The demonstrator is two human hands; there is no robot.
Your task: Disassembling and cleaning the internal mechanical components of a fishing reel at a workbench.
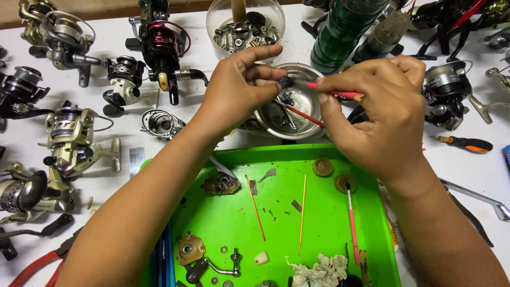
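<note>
Head view, left hand (239,87): its grip is pinched together on a small dark part (286,82), held above the metal bowl (311,125).
Head view, right hand (380,114): its grip is clamped on a thin red brush (334,93); the brush tip touches the small dark part.
Metal bowl: it stands on the white desk (133,133), just behind the green tray (329,223).
Green tray: two wooden sticks (303,212), a pink brush (351,226) and small parts lie in it.
Left side of the desk: several fishing reels (69,138).

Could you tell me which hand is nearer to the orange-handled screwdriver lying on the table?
Right. The right hand is just beside the orange-handled screwdriver; the left hand is across the metal bowl, farther away.
</note>
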